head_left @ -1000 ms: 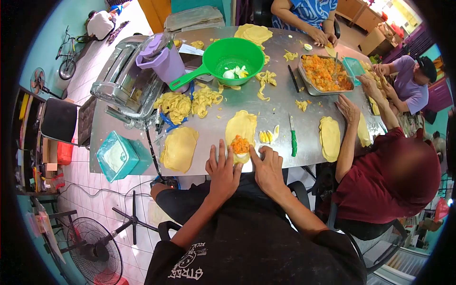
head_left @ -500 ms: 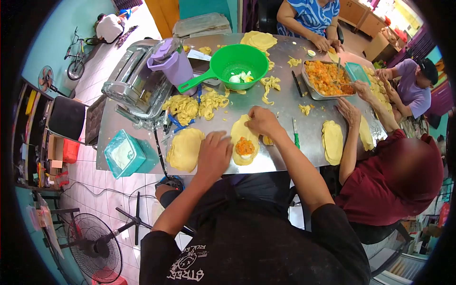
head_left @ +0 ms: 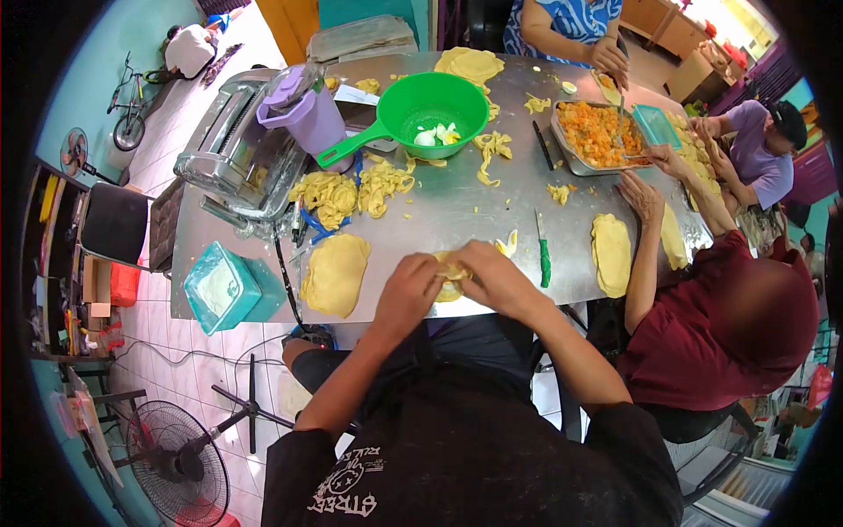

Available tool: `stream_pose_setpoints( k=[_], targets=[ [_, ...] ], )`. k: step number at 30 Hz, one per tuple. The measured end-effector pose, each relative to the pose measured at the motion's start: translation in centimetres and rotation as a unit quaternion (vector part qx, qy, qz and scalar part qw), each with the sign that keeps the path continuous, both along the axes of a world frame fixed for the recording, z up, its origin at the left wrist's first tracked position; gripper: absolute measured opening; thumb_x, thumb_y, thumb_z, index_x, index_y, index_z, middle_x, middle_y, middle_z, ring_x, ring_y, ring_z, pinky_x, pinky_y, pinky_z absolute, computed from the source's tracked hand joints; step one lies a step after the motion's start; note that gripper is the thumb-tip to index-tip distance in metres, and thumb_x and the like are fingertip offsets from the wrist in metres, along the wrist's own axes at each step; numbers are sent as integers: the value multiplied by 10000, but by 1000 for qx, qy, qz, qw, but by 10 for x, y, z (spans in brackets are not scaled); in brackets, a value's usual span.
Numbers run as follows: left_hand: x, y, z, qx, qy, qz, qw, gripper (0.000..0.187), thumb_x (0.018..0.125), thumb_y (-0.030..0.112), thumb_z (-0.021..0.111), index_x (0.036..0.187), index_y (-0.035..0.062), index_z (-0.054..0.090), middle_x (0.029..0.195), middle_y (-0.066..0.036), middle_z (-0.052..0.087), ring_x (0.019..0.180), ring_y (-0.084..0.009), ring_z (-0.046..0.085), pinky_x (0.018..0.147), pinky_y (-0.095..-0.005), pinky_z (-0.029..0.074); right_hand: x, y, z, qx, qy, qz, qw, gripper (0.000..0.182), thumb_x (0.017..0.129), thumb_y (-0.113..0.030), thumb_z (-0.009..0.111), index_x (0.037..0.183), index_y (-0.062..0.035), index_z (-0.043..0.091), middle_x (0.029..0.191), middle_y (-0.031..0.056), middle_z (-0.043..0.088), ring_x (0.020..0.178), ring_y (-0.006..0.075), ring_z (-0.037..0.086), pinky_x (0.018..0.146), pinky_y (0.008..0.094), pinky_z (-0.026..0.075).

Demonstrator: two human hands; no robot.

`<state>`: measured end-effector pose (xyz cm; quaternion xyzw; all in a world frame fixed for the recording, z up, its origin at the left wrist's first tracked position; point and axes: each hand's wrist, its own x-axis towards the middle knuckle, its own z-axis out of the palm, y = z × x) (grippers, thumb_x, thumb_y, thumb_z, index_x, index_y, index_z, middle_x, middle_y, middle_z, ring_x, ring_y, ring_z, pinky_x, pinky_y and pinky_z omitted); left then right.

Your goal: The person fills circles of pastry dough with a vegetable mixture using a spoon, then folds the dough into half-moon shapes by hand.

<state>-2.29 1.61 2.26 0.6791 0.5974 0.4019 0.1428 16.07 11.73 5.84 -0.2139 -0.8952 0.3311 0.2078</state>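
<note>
My left hand [head_left: 411, 288] and my right hand [head_left: 502, 279] close with bent fingers on a yellow dough sheet [head_left: 449, 291] near the table's front edge. Its far end is folded over toward me, and my fingers partly cover it. What lies inside the fold is mostly hidden, though a pale bit shows between my hands. Left of my left hand lies a flat oval dough sheet [head_left: 336, 275]. Just beyond my right hand are small egg pieces [head_left: 507, 243]. A green-handled knife [head_left: 544, 262] rests farther right.
A green colander [head_left: 413, 110] holds egg pieces. Behind the dough scraps [head_left: 329, 199] stand a metal pasta machine [head_left: 241, 149] and a purple jug [head_left: 307, 123]. A teal flour tub [head_left: 219, 285] sits at the left edge. Co-workers reach around a tray of orange filling [head_left: 597, 133].
My right hand has come down toward me and the sheet's far end is now folded over the orange filling. My left hand has shifted right onto the sheet.
</note>
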Motion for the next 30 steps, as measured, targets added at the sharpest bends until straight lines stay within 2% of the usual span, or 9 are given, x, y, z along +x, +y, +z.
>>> stream_pose_setpoints(
  k=[3,5,7,11,17,22,25,29,30],
  targets=[
    [12,-17,-17,47,10,23,999,203,803,8,722,1002,32,685,1021,-116,655,1012,-306,625,895,-405,514,9,-20,-21,74,42,7,996,214,812,-29,668,1023,-19,637,996,142,600,964,344,596,856,428,494],
    [16,-25,-25,61,14,30,998,214,802,2,725,1011,19,684,1026,-110,652,1013,-307,625,893,-404,516,15,-30,-33,78,10,4,997,191,811,-26,663,1001,-15,658,1043,127,616,1014,319,605,896,417,497],
    [17,-29,-27,73,22,25,997,233,808,-8,718,1038,16,687,1042,-111,651,1019,-308,628,892,-407,518,19,-36,-42,141,14,-4,990,273,797,-27,667,1070,-13,667,1086,116,628,1067,304,610,935,398,498],
    [16,-35,-30,67,34,19,997,259,814,-15,710,1071,16,693,1058,-115,652,1038,-310,631,912,-408,520,22,-41,-53,159,9,-13,987,332,789,-29,668,1121,-11,670,1108,109,630,1099,294,610,958,386,496],
    [15,-41,-37,71,88,-3,994,305,820,-8,710,1124,6,694,1078,-123,653,1078,-316,633,958,-413,523,23,-60,-53,162,8,-40,986,367,815,-44,681,1179,0,650,1143,133,606,1121,320,589,999,435,470],
    [25,-54,-34,29,199,19,979,373,880,186,700,1208,14,661,1228,-97,619,1247,-258,555,1134,-454,377,22,-82,-38,195,-81,-62,976,502,847,-159,706,1304,4,578,1243,144,569,1249,314,526,1102,478,371],
    [33,-57,-29,14,195,27,980,394,872,176,714,1216,-3,649,1233,-136,604,1261,-296,543,1133,-499,353,23,-88,-38,222,-135,-83,962,530,863,-229,705,1324,-6,567,1267,146,563,1290,304,498,1121,480,341],
    [26,-57,-24,12,243,13,970,412,883,198,708,1227,-18,637,1241,-141,599,1264,-303,537,1117,-492,369,28,-83,-36,273,-181,-72,942,545,884,-267,694,1342,-5,560,1295,151,563,1306,304,490,1123,480,339],
    [19,-54,-24,-11,178,-18,984,431,892,215,702,1240,-28,625,1255,-147,592,1273,-306,527,1115,-491,368,29,-78,-33,208,-172,-47,962,560,884,-263,696,1362,-16,545,1310,147,560,1306,299,493,1122,482,341]
  ],
)
